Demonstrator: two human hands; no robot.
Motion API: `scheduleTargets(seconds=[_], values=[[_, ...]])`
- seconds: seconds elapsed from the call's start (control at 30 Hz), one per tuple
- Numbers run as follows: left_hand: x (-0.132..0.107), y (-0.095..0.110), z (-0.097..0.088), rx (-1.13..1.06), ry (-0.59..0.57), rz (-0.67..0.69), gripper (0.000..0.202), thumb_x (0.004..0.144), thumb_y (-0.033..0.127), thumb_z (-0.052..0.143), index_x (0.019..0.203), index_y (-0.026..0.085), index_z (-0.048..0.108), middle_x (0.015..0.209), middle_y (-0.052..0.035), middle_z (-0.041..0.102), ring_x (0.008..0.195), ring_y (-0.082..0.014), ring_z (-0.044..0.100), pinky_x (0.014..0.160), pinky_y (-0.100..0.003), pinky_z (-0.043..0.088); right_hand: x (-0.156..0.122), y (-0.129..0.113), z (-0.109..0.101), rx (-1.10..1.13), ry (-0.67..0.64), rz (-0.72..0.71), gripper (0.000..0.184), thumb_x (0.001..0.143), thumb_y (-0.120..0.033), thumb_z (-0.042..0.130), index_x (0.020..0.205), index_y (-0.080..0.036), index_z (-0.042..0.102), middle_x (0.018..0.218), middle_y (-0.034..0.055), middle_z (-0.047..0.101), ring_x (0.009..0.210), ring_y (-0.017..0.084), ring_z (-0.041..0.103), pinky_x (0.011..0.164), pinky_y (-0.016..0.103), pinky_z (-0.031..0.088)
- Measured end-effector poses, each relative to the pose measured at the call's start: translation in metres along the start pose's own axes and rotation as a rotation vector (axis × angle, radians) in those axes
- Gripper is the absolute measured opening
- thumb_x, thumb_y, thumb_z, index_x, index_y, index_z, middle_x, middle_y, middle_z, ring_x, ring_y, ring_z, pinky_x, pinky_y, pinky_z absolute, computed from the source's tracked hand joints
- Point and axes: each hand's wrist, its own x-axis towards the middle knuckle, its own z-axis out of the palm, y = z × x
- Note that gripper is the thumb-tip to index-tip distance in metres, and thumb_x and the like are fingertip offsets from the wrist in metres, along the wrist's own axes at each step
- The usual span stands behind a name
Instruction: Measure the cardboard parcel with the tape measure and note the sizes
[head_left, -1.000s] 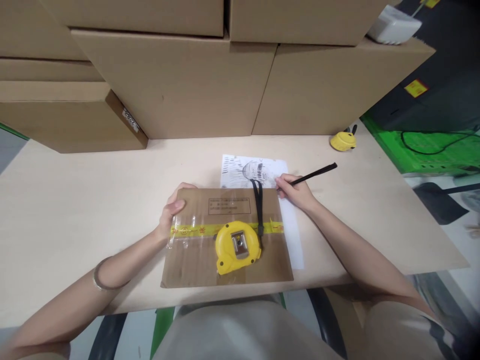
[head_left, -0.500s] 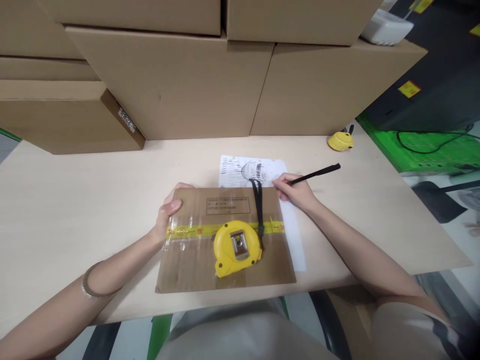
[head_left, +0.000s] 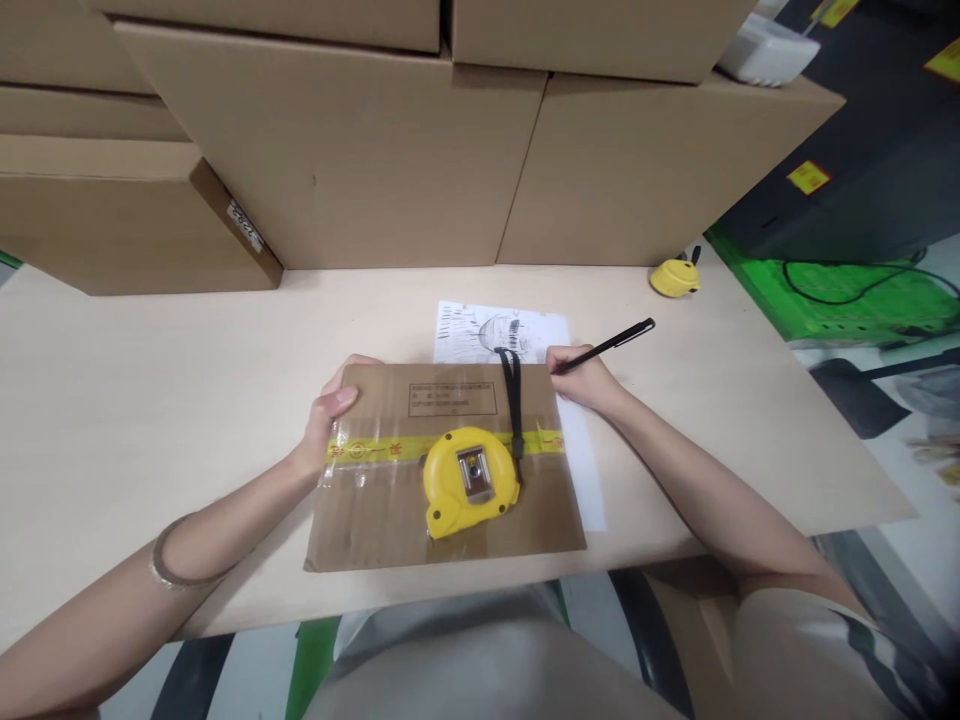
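My left hand [head_left: 331, 408] grips the left edge of a flat cardboard box [head_left: 360, 520], thumb on top and the other fingers behind it. On the box lies a yellow tape measure [head_left: 450, 483], clip side up, its black wrist strap [head_left: 513, 405] reaching past the far edge. Yellow printed tape crosses the box. My right hand [head_left: 583, 378] is closed round a black pen [head_left: 611, 343] beside the box's far right corner; the tip is hidden. Under the box a white sheet of paper [head_left: 469, 325] with pen marks and a drawing sticks out at the back and right.
Large cardboard boxes [head_left: 375, 160] stand stacked along the back of the table [head_left: 150, 370]. A second yellow tape measure [head_left: 675, 278] sits at the back right. A white device [head_left: 769, 52] rests on a box, and a green platform [head_left: 832, 290] is beyond the table.
The pen has tilted and its upper end has moved left and slightly up, with my right fingers shifting around it. The box and tape measure lie as before; the whole view has shifted slightly.
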Motion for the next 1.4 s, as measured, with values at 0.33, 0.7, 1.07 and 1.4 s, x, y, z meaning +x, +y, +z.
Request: scheduleTargets(seconds=[0.33,0.7,1.07,1.4], values=[[-0.001,0.0,0.002,-0.003,0.026,0.013,0.051,0.062,0.054,0.074,0.098,0.02,0.061,0.082,-0.0038,0.066,0.088,-0.0291,0.064,0.065,-0.034,0.044,0.0,-0.004,-0.002,0.087,0.112,0.011,0.042,0.1,-0.041,0.065,0.134,-0.017,0.062,0.134,0.0118,0.064,0.116,0.024,0.066,0.098,0.046,0.06],[0.0,-0.005,-0.002,0.011,-0.011,0.043,0.051,0.067,0.057,0.073,0.099,0.02,0.061,0.085,-0.0036,0.067,0.078,-0.0242,0.059,0.067,-0.035,0.046,-0.006,-0.013,-0.005,0.121,0.172,-0.103,0.037,0.083,-0.046,0.082,0.077,-0.018,0.059,0.058,-0.0026,0.058,0.048,0.009,0.05,0.044,0.022,0.039],[-0.001,-0.007,-0.003,0.015,-0.02,0.06,0.05,0.071,0.058,0.071,0.102,0.02,0.059,0.088,-0.0049,0.068,0.087,-0.0284,0.063,0.069,-0.036,0.047,-0.001,0.001,-0.008,-0.026,0.044,-0.036,0.042,0.1,-0.041,0.065,0.134,-0.017,0.063,0.134,0.0115,0.064,0.116,0.024,0.067,0.098,0.046,0.06],[0.001,-0.01,-0.005,-0.023,-0.015,0.063,0.052,0.07,0.061,0.071,0.101,0.021,0.062,0.087,-0.0028,0.069,0.076,-0.023,0.06,0.064,-0.035,0.048,-0.009,-0.01,-0.008,0.069,0.172,-0.119,0.037,0.088,-0.046,0.076,0.074,-0.016,0.06,0.062,-0.0013,0.061,0.051,0.008,0.051,0.049,0.023,0.044]])
